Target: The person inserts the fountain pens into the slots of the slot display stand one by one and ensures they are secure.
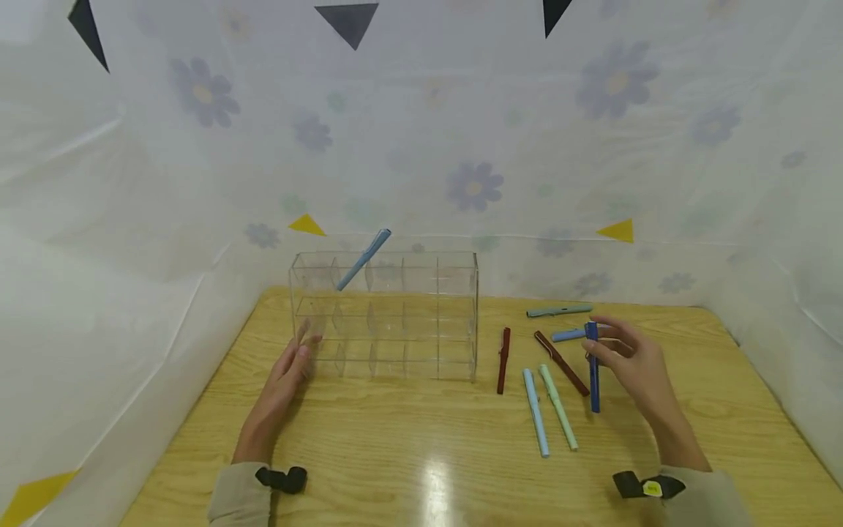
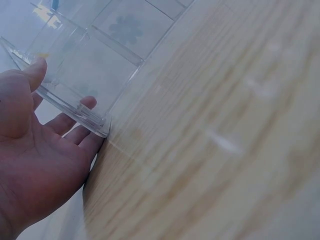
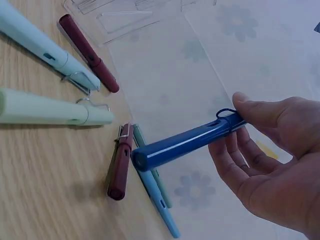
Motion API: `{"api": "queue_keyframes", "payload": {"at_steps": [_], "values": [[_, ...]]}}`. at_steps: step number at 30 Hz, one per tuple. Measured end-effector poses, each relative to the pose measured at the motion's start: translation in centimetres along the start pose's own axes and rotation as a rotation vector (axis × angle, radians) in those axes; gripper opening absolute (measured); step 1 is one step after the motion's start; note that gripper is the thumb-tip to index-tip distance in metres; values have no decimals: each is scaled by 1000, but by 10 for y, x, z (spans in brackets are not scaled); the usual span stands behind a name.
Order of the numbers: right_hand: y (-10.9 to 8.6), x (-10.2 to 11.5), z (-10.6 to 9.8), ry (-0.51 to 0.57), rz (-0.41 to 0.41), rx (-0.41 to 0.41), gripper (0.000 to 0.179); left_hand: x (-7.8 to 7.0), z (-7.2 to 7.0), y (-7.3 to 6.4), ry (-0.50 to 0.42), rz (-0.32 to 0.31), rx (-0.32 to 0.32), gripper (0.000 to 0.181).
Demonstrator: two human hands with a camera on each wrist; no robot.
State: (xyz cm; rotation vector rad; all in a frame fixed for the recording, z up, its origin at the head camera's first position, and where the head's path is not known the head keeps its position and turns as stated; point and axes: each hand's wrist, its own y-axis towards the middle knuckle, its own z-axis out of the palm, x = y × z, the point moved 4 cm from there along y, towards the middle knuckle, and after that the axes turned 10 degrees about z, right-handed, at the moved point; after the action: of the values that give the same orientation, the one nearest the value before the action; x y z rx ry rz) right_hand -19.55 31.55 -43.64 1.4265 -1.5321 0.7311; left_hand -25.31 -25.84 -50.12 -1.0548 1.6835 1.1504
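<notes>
My right hand [image 1: 635, 362] pinches a dark blue pen [image 3: 190, 145] near its clip end, between thumb and fingers, with the other end pointing down toward the table. My left hand [image 1: 286, 373] grips the left side of a clear acrylic pen holder [image 1: 421, 359], thumb on one face and fingers round the edge, as the left wrist view shows. The holder has several compartments in rows. One blue pen [image 1: 364, 260] leans in a back compartment on the left, tilted to the right.
Loose pens lie right of the holder: two dark red pens [image 1: 503, 361] [image 1: 562, 364], a light blue pen [image 1: 536, 412], a light green pen [image 1: 558, 407], a blue pen [image 1: 569, 334] partly behind my right hand, and a grey-green pen [image 1: 559, 310]. A patterned white curtain [image 1: 408, 146] surrounds the wooden table [image 1: 369, 454].
</notes>
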Motion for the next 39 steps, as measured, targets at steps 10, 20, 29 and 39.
{"api": "queue_keyframes", "payload": {"at_steps": [10, 20, 29, 39], "values": [[18, 29, 14, 235, -35, -51, 39, 4, -1, 2, 10, 0, -3, 54], [31, 62, 22, 539, -127, -76, 37, 3, 0, 0, 12, -12, -2, 54], [48, 97, 30, 603, -221, -129, 33, 4, 0, 0, 9, -13, 2, 56], [67, 131, 45, 689, -279, -104, 31, 4, 0, 0, 21, 3, -3, 54]]}}
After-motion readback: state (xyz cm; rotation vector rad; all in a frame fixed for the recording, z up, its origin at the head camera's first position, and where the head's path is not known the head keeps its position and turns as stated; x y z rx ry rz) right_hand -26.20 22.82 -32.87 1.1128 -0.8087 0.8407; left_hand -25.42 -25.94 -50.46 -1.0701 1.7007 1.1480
